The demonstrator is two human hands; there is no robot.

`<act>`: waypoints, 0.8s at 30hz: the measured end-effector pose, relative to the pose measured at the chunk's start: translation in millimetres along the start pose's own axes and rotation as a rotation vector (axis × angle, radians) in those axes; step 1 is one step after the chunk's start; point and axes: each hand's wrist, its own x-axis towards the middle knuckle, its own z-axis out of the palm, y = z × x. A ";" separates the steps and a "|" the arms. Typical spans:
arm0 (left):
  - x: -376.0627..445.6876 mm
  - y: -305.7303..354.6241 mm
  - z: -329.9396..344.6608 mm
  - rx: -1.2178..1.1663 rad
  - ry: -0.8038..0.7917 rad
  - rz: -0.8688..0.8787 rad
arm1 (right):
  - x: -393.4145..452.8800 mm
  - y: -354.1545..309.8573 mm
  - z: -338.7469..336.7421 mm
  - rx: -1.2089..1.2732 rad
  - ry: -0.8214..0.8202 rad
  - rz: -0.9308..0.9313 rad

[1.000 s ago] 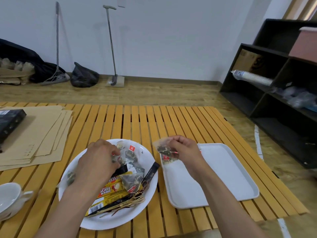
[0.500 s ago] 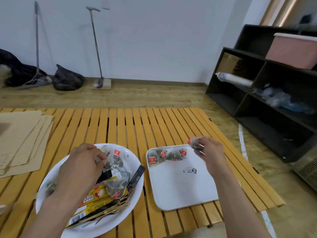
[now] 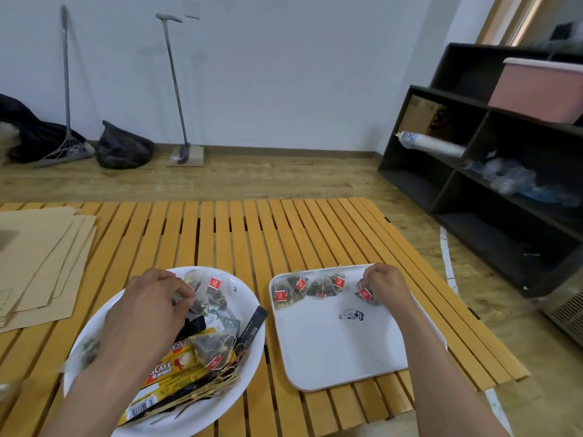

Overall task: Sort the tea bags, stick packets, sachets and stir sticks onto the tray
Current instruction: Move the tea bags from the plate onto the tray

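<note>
A white tray lies on the slatted table, right of a white plate. Three pyramid tea bags with red tags lie in a row along the tray's far edge. My right hand pinches another tea bag at the tray's far right, touching the tray surface. My left hand rests in the plate, fingers closed on a tea bag. The plate also holds yellow stick packets, a black stick packet, more tea bags and wooden stir sticks.
Brown paper sheets lie on the table's left side. A black shelf unit with a pink bin stands to the right. A broom, a black bag and a dustpan lean at the far wall.
My right hand carried tea bags from the plate's edge over the tray, left three in a row, and now lowers another at the far right. My left hand stayed in the plate.
</note>
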 end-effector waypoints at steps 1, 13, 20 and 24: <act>-0.2 -0.4 0.3 0.009 0.004 0.002 | 0.2 1.5 1.3 -0.031 -0.015 -0.002; -0.6 -1.4 -1.5 0.011 0.019 0.016 | -4.4 -5.6 -28.2 -0.209 0.212 0.168; -3.0 1.7 -6.5 -0.021 0.017 0.005 | -15.0 0.4 0.4 -0.293 -0.039 0.048; -3.9 6.3 -10.0 -0.111 -0.003 0.006 | -14.3 -1.4 13.1 -0.365 -0.009 -0.067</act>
